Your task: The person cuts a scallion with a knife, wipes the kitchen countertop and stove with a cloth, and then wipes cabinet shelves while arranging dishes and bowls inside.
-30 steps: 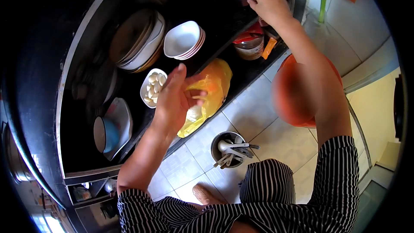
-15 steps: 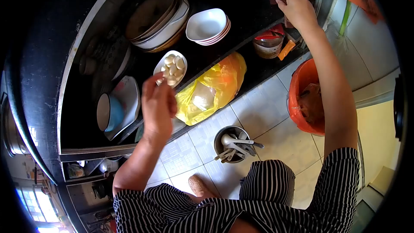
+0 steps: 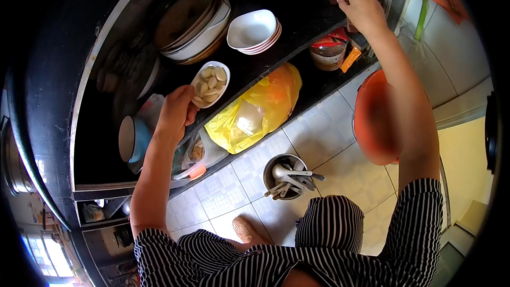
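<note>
My left hand [image 3: 177,111] is closed on the near-left rim of a small white oval bowl [image 3: 227,86]. Whitish pieces that look like peeled garlic cloves [image 3: 211,83] lie inside it. My thumb and fingers meet at the rim, partly hiding that end. Up at the right, my right hand [image 3: 363,10] rests at the end of the black shelf [image 3: 297,8], thumb apart from the bent fingers. A dark red item lies beside its fingertips, and nothing shows in its grasp. Farther along the shelf sits a stack of white bowls [image 3: 252,30].
Large stacked bowls and pans [image 3: 204,34] and a blue bowl [image 3: 139,139] fill the shelf's left. Below are a yellow plastic bag [image 3: 249,114] and a red-lidded jar [image 3: 328,53]. A metal pot of spoons [image 3: 271,163] and a red bucket [image 3: 366,111] stand on the tiled floor.
My left hand has moved down and left from above the cloves to the bowl's rim and taken hold of it. My right hand has stayed nearly in place.
</note>
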`<state>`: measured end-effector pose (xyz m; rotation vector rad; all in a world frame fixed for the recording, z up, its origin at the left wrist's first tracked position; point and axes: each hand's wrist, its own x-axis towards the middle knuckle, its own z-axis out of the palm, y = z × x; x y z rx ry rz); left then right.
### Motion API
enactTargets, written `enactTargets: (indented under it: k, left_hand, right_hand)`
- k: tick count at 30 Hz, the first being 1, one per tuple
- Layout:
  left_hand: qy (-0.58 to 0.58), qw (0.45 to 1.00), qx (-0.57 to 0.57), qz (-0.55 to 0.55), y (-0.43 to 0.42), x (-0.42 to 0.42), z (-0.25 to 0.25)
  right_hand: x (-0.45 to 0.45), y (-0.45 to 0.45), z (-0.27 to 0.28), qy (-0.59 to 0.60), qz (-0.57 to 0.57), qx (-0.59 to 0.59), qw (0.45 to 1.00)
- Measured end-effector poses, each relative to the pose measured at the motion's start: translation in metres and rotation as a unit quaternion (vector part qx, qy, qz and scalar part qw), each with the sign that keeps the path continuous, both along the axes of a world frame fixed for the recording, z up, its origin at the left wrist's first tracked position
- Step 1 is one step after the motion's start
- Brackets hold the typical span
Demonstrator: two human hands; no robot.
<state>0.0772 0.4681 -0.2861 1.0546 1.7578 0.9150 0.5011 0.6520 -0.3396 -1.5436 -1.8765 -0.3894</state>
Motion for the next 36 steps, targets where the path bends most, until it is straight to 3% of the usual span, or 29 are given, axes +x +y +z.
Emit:
enactTargets:
  k: [2,5,9,16,21,24,27,29,30,32,36]
  left_hand:
    - [-0.028,1.000,0.004,-0.004,-0.006,0.015,0.011]
    - [-0.068,0.995,0.033,-0.064,-0.004,0.041,0.034]
    - [-0.115,0.990,0.043,-0.066,0.029,0.065,0.040]
    - [-0.095,0.993,0.075,-0.017,0.071,0.092,0.021]
    - [-0.100,0.992,0.073,-0.001,0.079,0.090,0.015]
    - [-0.002,0.999,-0.018,-0.038,0.080,0.086,0.015]
    - [-0.039,0.998,-0.054,-0.005,0.069,0.107,0.022]
    - [-0.163,0.979,-0.092,-0.085,0.067,0.112,0.026]
    - [-0.164,0.978,-0.093,-0.086,0.072,0.110,0.023]
    - [-0.335,0.932,-0.083,-0.110,0.084,0.105,0.016]
    - [-0.367,0.921,-0.052,-0.115,0.086,0.105,0.005]
  right_hand:
    - [-0.003,-0.007,0.008,-0.024,-0.028,-0.059,0.998]
    - [-0.002,-0.002,0.005,-0.005,-0.029,-0.069,0.997]
    - [-0.002,-0.004,0.005,-0.010,-0.029,-0.056,0.998]
    - [-0.003,-0.007,0.007,0.009,-0.015,-0.080,0.997]
    - [0.000,-0.002,0.002,-0.010,-0.015,-0.023,1.000]
    - [-0.002,-0.007,0.009,0.003,-0.013,-0.058,0.998]
    - [0.001,0.000,0.001,-0.004,-0.013,-0.041,0.999]
    - [0.001,0.000,-0.001,-0.004,-0.015,-0.044,0.999]
    - [0.001,0.000,-0.001,-0.004,-0.016,-0.046,0.999]
    - [0.000,-0.001,-0.002,0.001,-0.018,-0.045,0.999]
    - [-0.003,-0.006,-0.003,-0.017,-0.028,-0.027,0.999]
